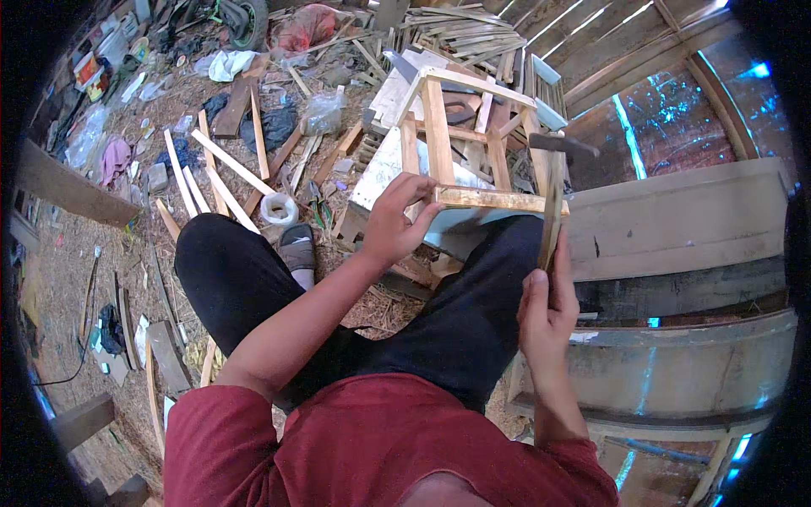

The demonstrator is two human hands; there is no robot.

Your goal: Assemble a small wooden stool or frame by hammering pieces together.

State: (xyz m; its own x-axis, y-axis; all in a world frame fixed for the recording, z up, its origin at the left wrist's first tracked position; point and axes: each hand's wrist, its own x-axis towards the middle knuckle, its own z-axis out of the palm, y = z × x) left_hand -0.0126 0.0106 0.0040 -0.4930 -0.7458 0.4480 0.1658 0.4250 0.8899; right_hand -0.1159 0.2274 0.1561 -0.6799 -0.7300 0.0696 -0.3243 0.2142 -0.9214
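Observation:
A small stool-like wooden frame (490, 198) of pale battens stands in front of my knees, its near rail running left to right. My left hand (397, 221) is closed at that rail's left end, thumb and forefinger on either side of the corner. Whether a nail is also between these fingertips is too small to tell. In my right hand (547, 317) is a hammer (552, 198), gripped by its wooden handle. The handle points away from me, and the dark metal head is above the frame's right side, apart from the wood.
Behind the frame a handsaw (439, 74) lies near a pile of thin battens (465, 34). Loose wood strips (232, 160) and a white roll (279, 209) lie on the littered ground to the left. Large boards (676, 220) stand close by my right arm.

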